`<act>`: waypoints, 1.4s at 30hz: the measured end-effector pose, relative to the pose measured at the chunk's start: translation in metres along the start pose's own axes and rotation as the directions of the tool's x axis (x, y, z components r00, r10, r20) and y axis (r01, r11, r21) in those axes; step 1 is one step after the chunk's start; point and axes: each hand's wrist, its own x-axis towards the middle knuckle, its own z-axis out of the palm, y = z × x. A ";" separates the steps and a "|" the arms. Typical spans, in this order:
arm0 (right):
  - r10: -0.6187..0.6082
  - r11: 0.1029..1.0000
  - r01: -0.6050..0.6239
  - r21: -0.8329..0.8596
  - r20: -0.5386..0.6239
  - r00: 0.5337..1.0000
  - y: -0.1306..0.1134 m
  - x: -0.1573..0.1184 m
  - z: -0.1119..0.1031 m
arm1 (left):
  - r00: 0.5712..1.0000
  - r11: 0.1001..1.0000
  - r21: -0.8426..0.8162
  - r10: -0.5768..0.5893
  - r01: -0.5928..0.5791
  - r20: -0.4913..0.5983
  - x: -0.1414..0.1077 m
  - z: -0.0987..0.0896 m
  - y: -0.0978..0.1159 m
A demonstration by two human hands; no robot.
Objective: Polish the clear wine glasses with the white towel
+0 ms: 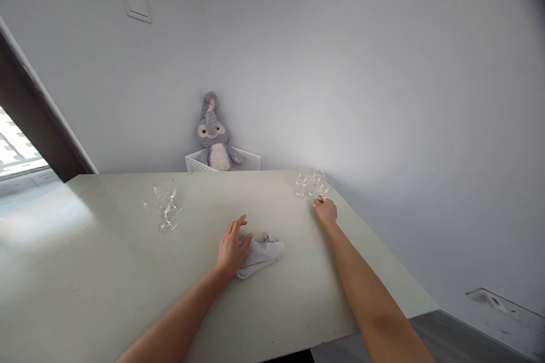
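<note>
My left hand [231, 248] rests at the left end of a crumpled pale grey cloth [261, 254], its fingers stretched out and apart. Whether it presses on the cloth I cannot tell. Over at the table's right side, the fingers of my right hand [327, 211] are closed round the lower part of a clear stemmed glass [323, 188], which is partly hidden by the hand. Just behind it stand several more stemmed glasses [301, 180], close together. Two other stemmed glasses [165, 188] stand upright on the left part of the table.
The pale table [106, 272] reaches back to the walls, with its right edge slanting toward me. Beyond its far edge, a grey plush toy [219, 156] sits in a white perforated basket [251, 161]. A dark-framed window is at the left.
</note>
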 end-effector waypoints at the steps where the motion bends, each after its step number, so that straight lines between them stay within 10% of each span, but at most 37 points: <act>1: 0.021 1.000 -0.021 -0.005 0.003 1.000 0.000 0.003 0.002 | 1.000 1.000 -0.012 -0.011 0.011 -0.002 0.000 0.001 -0.002; 9: 0.113 0.993 -0.113 0.022 0.017 0.994 0.000 0.014 0.007 | 0.999 0.992 -0.117 -0.052 0.051 -0.004 0.001 0.001 -0.003; 13: 0.112 0.992 -0.111 0.063 -0.014 0.994 0.004 -0.001 -0.001 | 0.974 0.944 -0.326 -0.119 0.051 -0.193 0.003 -0.006 0.007; 16: 0.058 0.992 -0.054 0.116 -0.028 0.998 -0.005 -0.029 -0.008 | 0.850 0.817 -0.576 -0.323 0.028 -0.416 0.011 -0.023 0.017; 19: -0.273 0.928 0.255 0.272 0.032 0.961 -0.026 -0.079 -0.015 | 0.670 0.549 -0.836 -0.619 -0.004 -0.410 0.022 -0.050 0.021; 21: -0.621 0.750 0.526 0.400 0.153 0.769 -0.044 -0.122 -0.019 | 0.544 0.247 -0.969 -0.814 0.005 -0.204 0.027 -0.071 0.017; 24: -0.916 0.363 0.819 0.445 0.335 0.223 -0.065 -0.181 -0.019 | 0.392 -0.090 -0.996 -0.916 0.013 0.087 0.030 -0.101 0.004; 26: -0.917 0.227 0.919 0.324 0.388 0.090 -0.073 -0.208 -0.011 | 0.350 -0.150 -0.989 -0.925 0.013 0.145 0.030 -0.116 -0.007; 28: -0.895 0.203 0.962 0.185 0.433 0.106 -0.079 -0.222 0.002 | 0.334 -0.205 -0.979 -0.921 0.015 0.198 0.030 -0.127 -0.016; 33: -0.857 0.368 0.907 0.204 0.453 0.246 -0.094 -0.215 0.030 | 0.350 -0.153 -0.975 -0.915 0.162 0.201 0.037 -0.137 -0.029; 37: -0.792 0.609 0.588 0.532 0.435 0.428 -0.100 -0.190 0.031 | 0.355 0.023 -0.975 -0.933 0.222 0.059 0.027 -0.118 -0.020; 39: -0.724 0.665 0.291 0.688 0.499 0.476 -0.101 -0.179 0.025 | 0.448 0.137 -0.958 -0.894 0.251 -0.010 0.018 -0.103 -0.007; 42: -0.681 0.597 -0.135 0.791 0.588 0.436 -0.100 -0.167 0.012 | 0.830 0.553 -0.758 -0.557 0.346 -0.027 0.010 -0.083 0.018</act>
